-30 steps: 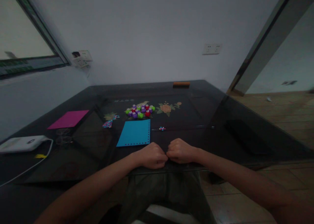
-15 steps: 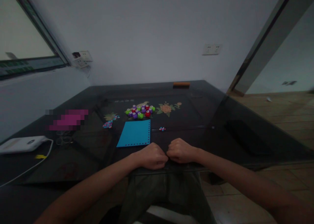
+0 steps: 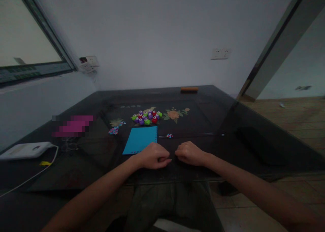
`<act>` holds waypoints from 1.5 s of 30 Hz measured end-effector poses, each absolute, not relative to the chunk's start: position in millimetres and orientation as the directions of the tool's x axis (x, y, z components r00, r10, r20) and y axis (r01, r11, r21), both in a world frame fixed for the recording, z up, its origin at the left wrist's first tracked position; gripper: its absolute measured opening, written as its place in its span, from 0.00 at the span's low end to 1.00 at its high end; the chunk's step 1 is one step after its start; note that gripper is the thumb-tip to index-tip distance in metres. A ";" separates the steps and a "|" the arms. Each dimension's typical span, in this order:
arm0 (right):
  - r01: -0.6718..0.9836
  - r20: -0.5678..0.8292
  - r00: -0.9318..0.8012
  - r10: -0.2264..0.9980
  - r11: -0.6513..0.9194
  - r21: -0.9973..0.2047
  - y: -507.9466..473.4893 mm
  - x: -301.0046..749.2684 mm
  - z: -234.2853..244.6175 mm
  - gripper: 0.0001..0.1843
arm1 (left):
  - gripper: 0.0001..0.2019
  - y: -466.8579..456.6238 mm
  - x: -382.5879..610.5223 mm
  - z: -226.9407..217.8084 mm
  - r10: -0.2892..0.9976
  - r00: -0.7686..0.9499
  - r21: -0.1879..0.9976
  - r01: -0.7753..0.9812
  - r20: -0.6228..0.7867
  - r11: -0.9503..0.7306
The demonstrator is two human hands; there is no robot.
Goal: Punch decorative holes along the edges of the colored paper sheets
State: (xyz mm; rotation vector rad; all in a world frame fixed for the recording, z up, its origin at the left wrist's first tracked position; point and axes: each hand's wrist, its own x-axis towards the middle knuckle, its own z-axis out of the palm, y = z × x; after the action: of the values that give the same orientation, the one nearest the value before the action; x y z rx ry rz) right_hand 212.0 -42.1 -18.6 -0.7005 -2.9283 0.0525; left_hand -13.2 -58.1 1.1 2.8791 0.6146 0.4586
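My left hand (image 3: 155,156) is curled into a fist above the near edge of the dark table, its thumb slightly apart. It overlaps the lower right corner of a blue sheet (image 3: 142,139) with holes along two sides. A short gap away, my right hand (image 3: 190,153) is also a closed fist; nothing shows in either. Beyond the sheet lies a cluster of purple, green and red balls with eye-like white spots (image 3: 146,118). A few tiny pink, white and blue pieces (image 3: 169,136) lie right of the sheet, and a bigger pile of small pieces (image 3: 113,130) lies to its left.
On the left are a white device (image 3: 27,150) with a cable, a yellow scrap (image 3: 45,163) and a blurred pink object (image 3: 74,125). A dark flat object (image 3: 261,147) lies at the right of the table (image 3: 203,123). An orange-brown bar (image 3: 189,89) sits by the wall.
My fists have moved slightly apart and up. The left one now covers the sheet's lower right corner, and its thumb has loosened. The whole view has shifted a little.
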 end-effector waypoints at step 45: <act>0.831 0.190 -0.511 0.838 0.538 -0.141 49.6 97.1 -22.6 0.29 | 0.26 48.1 -162.4 -19.1 0.899 0.420 0.445 0.786 0.123 -0.429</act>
State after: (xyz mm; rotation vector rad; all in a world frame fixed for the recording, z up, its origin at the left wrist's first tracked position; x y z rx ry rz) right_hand 97.1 49.6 -22.6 -1.4048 -2.5426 0.0470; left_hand -162.4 48.1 -19.1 2.3607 1.4541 0.4970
